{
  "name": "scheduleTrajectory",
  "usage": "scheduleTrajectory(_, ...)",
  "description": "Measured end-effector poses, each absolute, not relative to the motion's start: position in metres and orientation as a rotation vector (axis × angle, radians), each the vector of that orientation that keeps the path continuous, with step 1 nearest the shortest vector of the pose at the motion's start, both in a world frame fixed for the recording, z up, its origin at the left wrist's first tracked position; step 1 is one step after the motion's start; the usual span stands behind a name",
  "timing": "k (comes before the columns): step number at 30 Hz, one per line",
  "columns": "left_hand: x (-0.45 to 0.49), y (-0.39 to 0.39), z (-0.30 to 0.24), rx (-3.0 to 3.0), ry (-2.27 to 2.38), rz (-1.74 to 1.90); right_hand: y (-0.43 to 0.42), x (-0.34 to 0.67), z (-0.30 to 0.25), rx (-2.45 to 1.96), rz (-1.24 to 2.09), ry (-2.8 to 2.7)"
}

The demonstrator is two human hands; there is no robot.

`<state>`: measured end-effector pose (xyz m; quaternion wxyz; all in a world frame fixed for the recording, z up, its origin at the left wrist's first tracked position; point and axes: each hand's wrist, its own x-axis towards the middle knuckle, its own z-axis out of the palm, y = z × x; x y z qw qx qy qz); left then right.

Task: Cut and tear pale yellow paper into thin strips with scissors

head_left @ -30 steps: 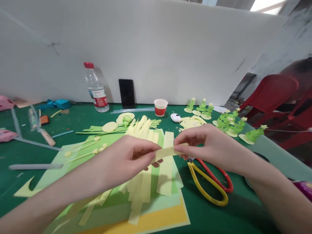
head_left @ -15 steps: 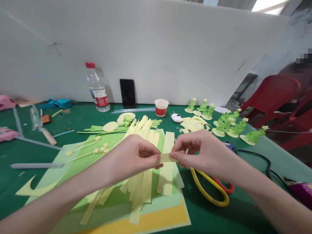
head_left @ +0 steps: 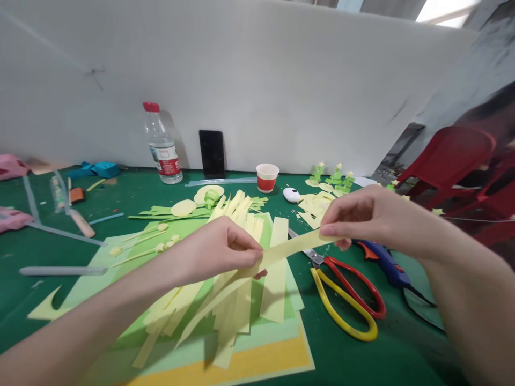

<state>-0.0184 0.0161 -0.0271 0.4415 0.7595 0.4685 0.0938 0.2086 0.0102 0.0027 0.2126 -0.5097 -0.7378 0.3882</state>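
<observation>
While both hands [head_left: 217, 249] [head_left: 370, 214] pinch flat yellow strip [head_left: 289, 247] (thin paper).

text: none legible | bottle label [head_left: 168, 161] — too blurred to read

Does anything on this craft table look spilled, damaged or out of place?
Nothing stands out. The bottle and cup stand upright, the cut strips lie in a loose heap on the stacked paper sheets, and the scissors rest flat beside them. The left hand and right hand pinch one yellow strip.
</observation>
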Motion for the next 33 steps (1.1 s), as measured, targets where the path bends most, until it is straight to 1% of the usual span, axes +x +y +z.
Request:
scheduleTrajectory(6,-0.023,0.021,-0.028,1.924,1.163,0.261,0.017,0.234,0.008,-1.516,0.948,-2.14)
scheduleTrajectory(10,-0.018,0.019,-0.028,1.933,1.255,0.259,0.015,0.223,0.001,-1.635,0.651,-2.382)
scheduleTrajectory(12,-0.015,0.015,-0.029,1.957,1.25,0.287,0.01,0.21,-0.007,-1.603,0.535,-2.46)
scheduleTrajectory(13,-0.014,0.013,-0.03,1.983,1.236,0.301,0.006,0.203,-0.011,-1.555,0.529,-2.486)
scheduleTrajectory(15,-0.013,0.008,-0.033,2.058,1.204,0.348,-0.001,0.188,-0.018,-1.444,0.572,-2.528)
scheduleTrajectory(21,-0.01,-0.002,-0.037,2.248,1.079,0.58,-0.012,0.167,-0.029,-1.326,0.753,-2.533)
scheduleTrajectory(27,-0.012,0.002,-0.033,2.24,1.049,0.569,-0.006,0.182,-0.017,-1.36,1.064,-2.519)
scheduleTrajectory(33,-0.019,0.011,-0.026,2.163,1.134,0.554,0.005,0.202,-0.008,-1.472,1.149,-2.519)
